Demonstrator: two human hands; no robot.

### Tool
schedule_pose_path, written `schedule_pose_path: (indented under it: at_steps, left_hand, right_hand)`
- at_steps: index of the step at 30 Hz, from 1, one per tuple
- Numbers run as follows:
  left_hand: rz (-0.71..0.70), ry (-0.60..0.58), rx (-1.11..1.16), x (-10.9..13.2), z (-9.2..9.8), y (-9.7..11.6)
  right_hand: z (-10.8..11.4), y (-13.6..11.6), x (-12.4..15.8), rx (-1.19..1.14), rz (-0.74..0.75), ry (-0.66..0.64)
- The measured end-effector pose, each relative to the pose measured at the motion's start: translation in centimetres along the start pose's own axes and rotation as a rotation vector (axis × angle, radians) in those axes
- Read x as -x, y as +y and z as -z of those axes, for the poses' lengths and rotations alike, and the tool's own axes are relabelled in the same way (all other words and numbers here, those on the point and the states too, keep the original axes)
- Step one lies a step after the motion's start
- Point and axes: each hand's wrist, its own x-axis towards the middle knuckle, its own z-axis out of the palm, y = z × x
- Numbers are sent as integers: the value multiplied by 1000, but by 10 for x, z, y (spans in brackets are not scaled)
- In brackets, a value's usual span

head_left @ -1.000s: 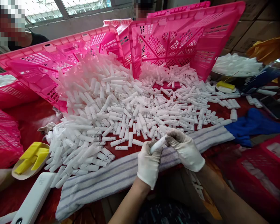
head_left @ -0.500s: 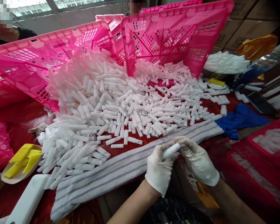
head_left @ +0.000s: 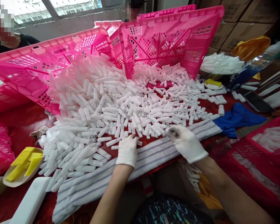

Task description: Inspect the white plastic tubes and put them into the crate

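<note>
My left hand [head_left: 127,151], in a white glove, reaches down at the front edge of a large heap of short white tubes [head_left: 116,102]. Its fingers close over a white tube [head_left: 139,143] lying on the red table, with one end sticking out at the right. My right hand [head_left: 188,143], also gloved, hovers above a striped towel [head_left: 154,155] close to the front of the heap. Its fingers are curled and smeared by motion, so what lies between them is unclear. Many of the tubes carry thin dark marks.
Pink crates [head_left: 163,40] lie tipped behind the heap. At left are a dish [head_left: 8,182] of yellow pieces and a long white device [head_left: 30,202]. On the right lie a blue cloth [head_left: 240,118], a phone [head_left: 256,101] and a red basket [head_left: 270,149] of white tubes.
My hands were together over the towel's near edge with a white tube between them. They have parted and moved forward, the left to the heap. That tube no longer shows in them.
</note>
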Motion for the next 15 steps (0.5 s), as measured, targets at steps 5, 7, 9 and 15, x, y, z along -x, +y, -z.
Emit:
schedule_pose_path:
  at_steps: [5,7,9,15]
  left_hand:
    - [45,149,259,-9,-9,2]
    - [50,251,525,-6,-13,6]
    - [58,309,808,-2,-19,14]
    - [265,242,1270,12,-31,40]
  right_hand:
    - [-44,-35,-50,375,11,-155]
    - [-48,-39,-58,406,-54,-191]
    - [-50,-36,-60,427,-106,-215]
    - [-53,-16,-48,-133,-36,-85]
